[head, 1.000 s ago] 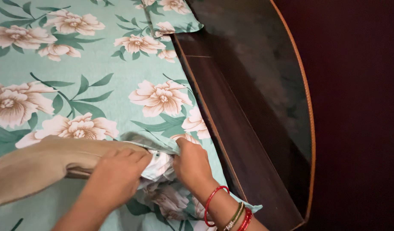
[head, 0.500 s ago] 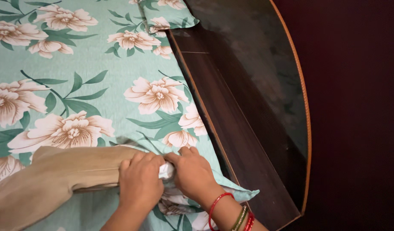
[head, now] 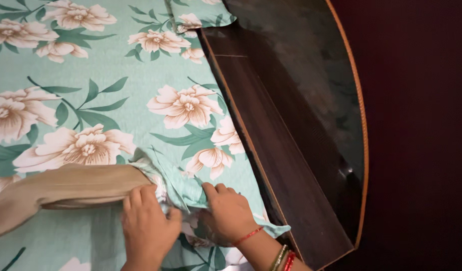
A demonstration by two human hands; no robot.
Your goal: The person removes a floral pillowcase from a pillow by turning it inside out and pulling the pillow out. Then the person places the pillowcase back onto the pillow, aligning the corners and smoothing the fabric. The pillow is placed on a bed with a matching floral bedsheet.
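Nearest the lower edge of the bed, the left hand [head: 148,223] lies palm down with its fingers curled over bunched cloth, pressing where the tan, soft fabric pillow [head: 65,188] meets the mint-green floral pillowcase [head: 183,193]. Whether it grips the cloth or only presses on it cannot be told. Just beside it, the right hand [head: 226,213] is closed on a gathered fold of the same pillowcase, thumb and fingers pinching the printed cloth; red and green bangles [head: 283,258] sit on that wrist. The two hands are close together with the crumpled opening of the pillowcase between them. The tan pillow stretches away from the left hand toward the left edge of the bed, lying flat. A corner of the pillowcase [head: 276,230] spills toward the right edge of the bed, touching the dark brown wooden bed frame [head: 286,165]. Beyond the hands, the mint-green bedsheet with large cream flowers and dark green leaves [head: 115,85] covers the mattress. At the far edge, a second pillow in the same floral print [head: 198,15] lies against the curved dark wooden headboard [head: 311,70]
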